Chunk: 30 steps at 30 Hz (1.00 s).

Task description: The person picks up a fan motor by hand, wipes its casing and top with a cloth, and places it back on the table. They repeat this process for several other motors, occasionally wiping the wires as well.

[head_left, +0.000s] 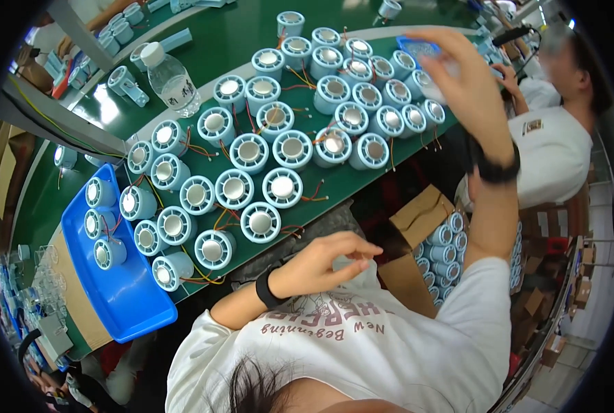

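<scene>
My left hand (326, 263) is held in front of my shirt with its fingers stretched out and nothing in them. To the far right, my right hand (467, 89) is raised over the back rows of light-blue round motor housings (389, 120). Its fingers are spread apart, close to a small blue tray (417, 47) whose contents are too small to make out. A whitish patch shows below those fingers, its kind unclear. The housings stand on the green table with silver discs facing up, and thin red and yellow wires (221, 220) trail from several of them.
A large blue tray (138, 313) at the left holds three housings. Behind them stands a clear plastic bottle (173, 79). Below the table's right edge, an open cardboard box (417, 220) holds several housings. A co-worker in a white shirt (555, 141) sits at the right.
</scene>
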Motion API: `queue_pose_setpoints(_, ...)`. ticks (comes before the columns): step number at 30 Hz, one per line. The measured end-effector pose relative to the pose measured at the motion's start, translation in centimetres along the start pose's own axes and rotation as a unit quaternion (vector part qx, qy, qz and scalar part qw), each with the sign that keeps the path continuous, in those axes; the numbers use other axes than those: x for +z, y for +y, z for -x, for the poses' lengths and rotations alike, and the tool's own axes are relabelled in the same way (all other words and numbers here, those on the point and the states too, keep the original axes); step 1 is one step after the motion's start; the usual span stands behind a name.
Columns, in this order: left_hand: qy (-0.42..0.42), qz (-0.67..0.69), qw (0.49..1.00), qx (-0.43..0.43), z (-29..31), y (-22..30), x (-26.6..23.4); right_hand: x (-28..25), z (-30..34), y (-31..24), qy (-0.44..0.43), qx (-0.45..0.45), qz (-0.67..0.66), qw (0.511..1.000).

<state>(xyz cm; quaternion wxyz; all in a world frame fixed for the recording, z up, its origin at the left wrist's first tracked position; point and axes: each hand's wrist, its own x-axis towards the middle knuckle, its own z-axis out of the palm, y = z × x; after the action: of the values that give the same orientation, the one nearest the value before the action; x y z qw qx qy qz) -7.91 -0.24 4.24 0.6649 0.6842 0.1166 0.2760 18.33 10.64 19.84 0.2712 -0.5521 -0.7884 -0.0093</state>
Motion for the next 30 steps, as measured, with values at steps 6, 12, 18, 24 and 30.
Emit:
queue_pose_setpoints(6, -0.01, 0.028, 0.999, -0.022, 1.0, 1.0, -1.9, 15.4, -20.2, 10.8, -0.167, 0.007, 0.107, 0.98)
queue_pose_setpoints(12, 0.072, 0.064, 0.995, 0.0, 4.8, 5.0, -5.0, 22.8, -26.3, 12.4, -0.38, 0.007, 0.244, 0.892)
queue_pose_setpoints(18, 0.13, 0.139, 0.981, 0.025, 7.6, 6.3, -5.1, 13.3, -22.7, 6.3, -0.19, -0.046, 0.095, 0.976)
queue_pose_setpoints(24, 0.314, -0.146, 0.935, 0.075, 6.6, 6.6, -3.1, 4.7, -11.1, -7.5, -0.297, -0.043, -0.174, 0.938)
queue_pose_setpoints(30, 0.364, -0.311, 0.87, 0.12, 4.1, 7.1, -2.5, 3.9, -2.0, -13.1, -0.435, 0.0, -0.178, 0.883)
